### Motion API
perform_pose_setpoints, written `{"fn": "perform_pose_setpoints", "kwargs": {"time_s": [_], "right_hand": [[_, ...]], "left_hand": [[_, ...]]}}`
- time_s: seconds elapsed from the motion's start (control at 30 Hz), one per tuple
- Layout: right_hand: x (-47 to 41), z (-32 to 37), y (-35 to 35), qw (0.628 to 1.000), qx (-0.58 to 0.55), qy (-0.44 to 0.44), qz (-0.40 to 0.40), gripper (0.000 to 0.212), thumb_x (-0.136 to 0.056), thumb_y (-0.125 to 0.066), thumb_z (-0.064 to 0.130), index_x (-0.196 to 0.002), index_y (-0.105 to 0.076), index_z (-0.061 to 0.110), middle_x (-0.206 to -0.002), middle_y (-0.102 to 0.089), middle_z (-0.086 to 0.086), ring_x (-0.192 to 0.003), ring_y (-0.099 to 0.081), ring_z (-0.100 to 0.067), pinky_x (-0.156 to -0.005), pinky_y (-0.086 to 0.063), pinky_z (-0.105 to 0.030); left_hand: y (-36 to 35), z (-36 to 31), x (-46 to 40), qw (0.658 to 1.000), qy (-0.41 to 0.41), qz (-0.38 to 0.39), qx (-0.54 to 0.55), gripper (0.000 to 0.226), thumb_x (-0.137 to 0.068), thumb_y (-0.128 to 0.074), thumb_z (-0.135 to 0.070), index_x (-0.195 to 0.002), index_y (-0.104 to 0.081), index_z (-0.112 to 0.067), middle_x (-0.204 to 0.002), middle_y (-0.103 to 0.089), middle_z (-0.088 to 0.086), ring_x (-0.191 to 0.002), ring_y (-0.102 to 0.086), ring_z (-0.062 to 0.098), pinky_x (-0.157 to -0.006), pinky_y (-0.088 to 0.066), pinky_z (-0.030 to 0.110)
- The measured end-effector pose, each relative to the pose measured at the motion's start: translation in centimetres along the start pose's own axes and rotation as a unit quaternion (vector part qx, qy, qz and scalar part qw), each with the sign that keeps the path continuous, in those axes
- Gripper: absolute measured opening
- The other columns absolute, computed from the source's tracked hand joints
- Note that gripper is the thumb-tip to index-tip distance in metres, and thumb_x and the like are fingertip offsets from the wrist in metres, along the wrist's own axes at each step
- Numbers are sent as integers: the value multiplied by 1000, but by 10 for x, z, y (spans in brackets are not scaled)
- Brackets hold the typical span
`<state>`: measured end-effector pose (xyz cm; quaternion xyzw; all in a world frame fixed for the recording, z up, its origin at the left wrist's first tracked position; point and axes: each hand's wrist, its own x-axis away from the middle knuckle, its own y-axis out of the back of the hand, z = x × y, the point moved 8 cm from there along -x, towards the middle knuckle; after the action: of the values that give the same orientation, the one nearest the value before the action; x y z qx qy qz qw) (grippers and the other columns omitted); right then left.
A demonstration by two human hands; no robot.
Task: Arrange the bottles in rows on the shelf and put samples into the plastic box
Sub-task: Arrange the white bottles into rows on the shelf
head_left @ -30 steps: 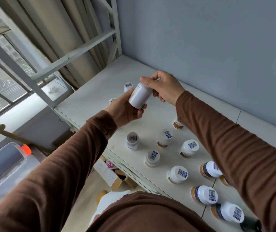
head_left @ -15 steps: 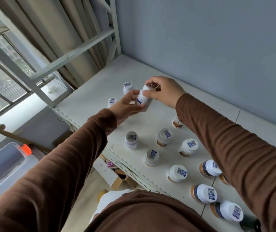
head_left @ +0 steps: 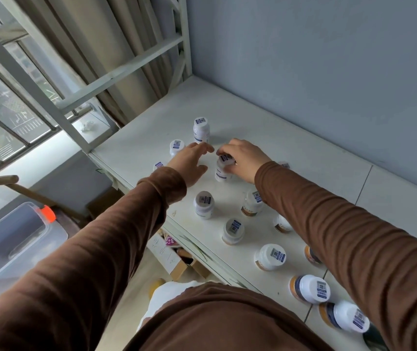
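Several white bottles with barcode stickers on their caps stand on the white shelf [head_left: 303, 158]. My right hand [head_left: 245, 159] grips one white bottle [head_left: 222, 171] by its cap and upper body; the bottle stands upright on the shelf. My left hand [head_left: 189, 163] hovers just left of it, fingers spread, holding nothing. Two bottles [head_left: 201, 129] [head_left: 176, 147] stand beyond my left hand, and a third [head_left: 159, 165] peeks out from behind my wrist. Nearer me, bottles [head_left: 203, 205] [head_left: 232, 231] [head_left: 270, 256] run in a loose diagonal line.
A clear plastic box [head_left: 12, 239] with an orange latch sits low at the left, below shelf level. Cardboard boxes [head_left: 174, 257] lie under the shelf edge. A white metal frame [head_left: 124, 69] and a window are at the left, a grey wall behind the shelf.
The bottle I held up in both hands has come down upright onto the shelf. My left hand has let go of it and opened; my right hand stays on it.
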<state>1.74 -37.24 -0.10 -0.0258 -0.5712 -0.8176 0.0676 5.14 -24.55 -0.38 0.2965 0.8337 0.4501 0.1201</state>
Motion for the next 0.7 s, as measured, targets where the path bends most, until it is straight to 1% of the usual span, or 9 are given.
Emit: {"fn": "perform_pose_setpoints", "kwargs": {"time_s": [0.13,0.27,0.37,0.43,0.5,0.6,0.7], "right_hand": [[4,-4,-10,1000,-5,-14,19,46,-87,-67,23,-132,-55,19,-127,-54,-9,-115,-52,-28,-92,-39,-31],[17,-3,5,1000,-24,-17,-9,51,-88,-66,25,-136,-52,19,-133,-52,-8,-120,-50,-28,-98,-39,-33],[40,6,26,998,-33,5,-48,45,-88,-65,25,-132,-56,21,-128,-54,-5,-119,-49,-26,-99,-39,-33],[60,17,33,997,-44,24,-56,40,-88,-66,23,-127,-60,20,-124,-55,-4,-116,-49,-24,-98,-39,-32],[81,28,32,997,-46,48,-46,40,-87,-68,24,-126,-61,20,-123,-56,-3,-114,-49,-22,-98,-38,-31],[105,37,18,996,-37,75,-13,41,-88,-67,27,-128,-60,22,-125,-56,0,-115,-47,-20,-99,-33,-27],[122,42,-1,995,-32,96,9,41,-88,-67,26,-128,-60,23,-124,-56,1,-116,-48,-20,-98,-31,-24]], "left_hand": [[0,-5,8,999,-9,8,-36,45,-92,-56,-9,-135,-49,-17,-134,-53,8,-120,-52,22,-100,-41,31],[6,-9,21,998,-19,4,-65,43,-93,-58,-16,-135,-50,-18,-134,-53,6,-118,-53,24,-100,-42,33],[18,-20,41,995,-44,-26,-86,43,-92,-60,-24,-134,-51,-20,-132,-54,5,-115,-52,25,-97,-42,35],[26,-32,60,992,-64,-57,-88,43,-91,-61,-28,-132,-53,-20,-129,-55,3,-114,-51,24,-95,-41,34],[28,-42,82,990,-81,-76,-91,44,-89,-63,-30,-131,-54,-20,-129,-56,2,-114,-49,23,-95,-40,33],[21,-48,110,988,-90,-84,-95,43,-88,-64,-32,-129,-55,-20,-129,-56,-1,-114,-49,21,-95,-41,32],[7,-49,131,987,-96,-91,-96,41,-86,-66,-31,-124,-57,-20,-122,-58,-2,-107,-51,21,-92,-41,31]]}}
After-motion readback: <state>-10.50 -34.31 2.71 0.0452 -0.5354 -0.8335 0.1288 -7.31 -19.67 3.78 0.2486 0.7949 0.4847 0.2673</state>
